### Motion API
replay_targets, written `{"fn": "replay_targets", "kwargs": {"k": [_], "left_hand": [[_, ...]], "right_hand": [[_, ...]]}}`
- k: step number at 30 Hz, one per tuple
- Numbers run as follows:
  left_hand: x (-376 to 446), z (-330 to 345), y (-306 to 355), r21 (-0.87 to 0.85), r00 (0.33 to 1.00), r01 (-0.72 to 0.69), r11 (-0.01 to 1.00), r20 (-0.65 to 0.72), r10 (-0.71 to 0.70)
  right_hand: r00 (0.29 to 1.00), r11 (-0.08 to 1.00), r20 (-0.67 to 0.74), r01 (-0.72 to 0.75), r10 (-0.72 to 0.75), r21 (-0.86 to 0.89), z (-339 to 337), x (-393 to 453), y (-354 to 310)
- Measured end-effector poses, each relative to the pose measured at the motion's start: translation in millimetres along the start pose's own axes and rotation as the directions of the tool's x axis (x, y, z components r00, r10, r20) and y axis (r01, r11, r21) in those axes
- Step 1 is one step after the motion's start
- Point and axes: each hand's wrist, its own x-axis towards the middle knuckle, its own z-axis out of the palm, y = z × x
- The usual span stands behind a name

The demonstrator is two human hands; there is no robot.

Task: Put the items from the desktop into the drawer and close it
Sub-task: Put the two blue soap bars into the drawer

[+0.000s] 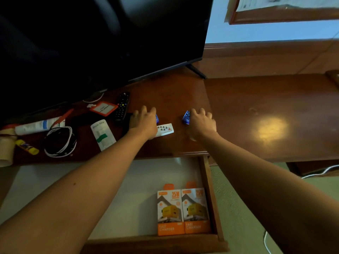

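Lowest in the frame, the open drawer (209,195) holds two orange charger boxes (183,211) side by side at its right end. Above it on the desktop (183,92), the left hand (145,121) curls over a blue packet (157,119) beside a white remote (165,128); the right hand (201,122) grasps another blue packet (186,118). Farther up stands a dark TV (102,37).
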Motion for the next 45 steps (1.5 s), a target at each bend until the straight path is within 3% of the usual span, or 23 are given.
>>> {"fn": "replay_targets", "kwargs": {"k": [7,19,25,34,39,45], "left_hand": [[21.0,6.2,-10.4,0.048,0.998,-0.026,0.998,0.060,0.023],[20.6,4.9,-10.0,0.056,0.993,-0.089,0.994,-0.070,0.093],[-14.0,-1.9,-0.2,0.022,0.966,-0.194,0.981,-0.172,0.195],[-100.3,26.6,3.5,-0.040,0.961,-0.247,0.968,-0.140,0.239],[-143.7,56.7,-6.8,-0.092,0.975,-0.204,0.975,-0.113,0.193],[-179.7,88.9,-31.9,-0.195,0.997,-0.068,0.978,0.018,0.073]], "right_hand": [[0.998,1.000,0.058,0.017,-0.017,0.003,6.8,16.3,1.1],[0.994,0.995,-0.054,0.093,-0.091,0.028,-0.6,10.9,6.2],[0.987,0.989,-0.111,0.127,-0.119,0.072,-7.5,-19.7,4.7],[0.985,0.989,-0.119,0.130,-0.121,0.072,0.3,-93.4,-1.5],[0.991,0.989,-0.084,0.110,-0.102,0.095,26.8,-132.4,-10.1],[0.996,0.983,0.011,0.081,-0.084,0.163,66.7,-166.5,-38.1]]}}
